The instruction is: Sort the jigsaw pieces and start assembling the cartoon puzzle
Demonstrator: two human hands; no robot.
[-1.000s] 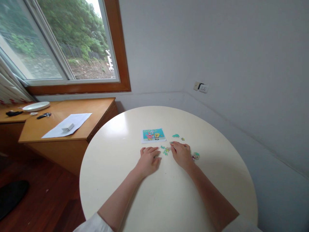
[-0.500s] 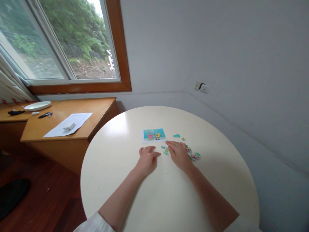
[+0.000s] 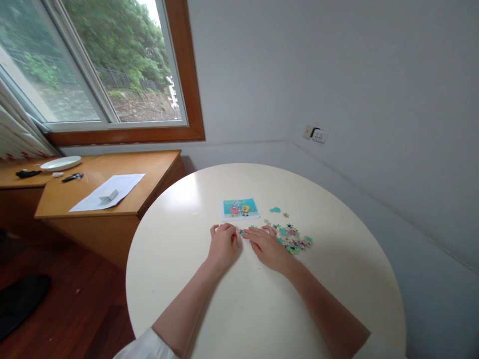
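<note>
My left hand [image 3: 223,245] rests on the round table with its fingers curled in and the thumb near the index finger; whatever they may hold is hidden. To its right, my right hand [image 3: 270,248] lies palm down with fingers stretched out. Its fingertips touch or almost touch a small teal jigsaw piece [image 3: 242,232] between the hands. Beyond and right of that hand spreads a loose pile of colourful jigsaw pieces [image 3: 295,243]. A printed cartoon picture [image 3: 240,208], with a pink and a yellow figure on teal, lies just beyond my hands.
A joined teal cluster of pieces [image 3: 275,210] and a single flower-shaped piece [image 3: 286,215] lie farther back on the white round table [image 3: 232,314]. Left stands a wooden desk [image 3: 157,162] with a paper sheet [image 3: 127,185], a small white box [image 3: 109,196] and a white plate [image 3: 61,163].
My right hand has moved left and nearer to me, uncovering more of the pile. My left hand's fingers have curled in from a more extended pose.
</note>
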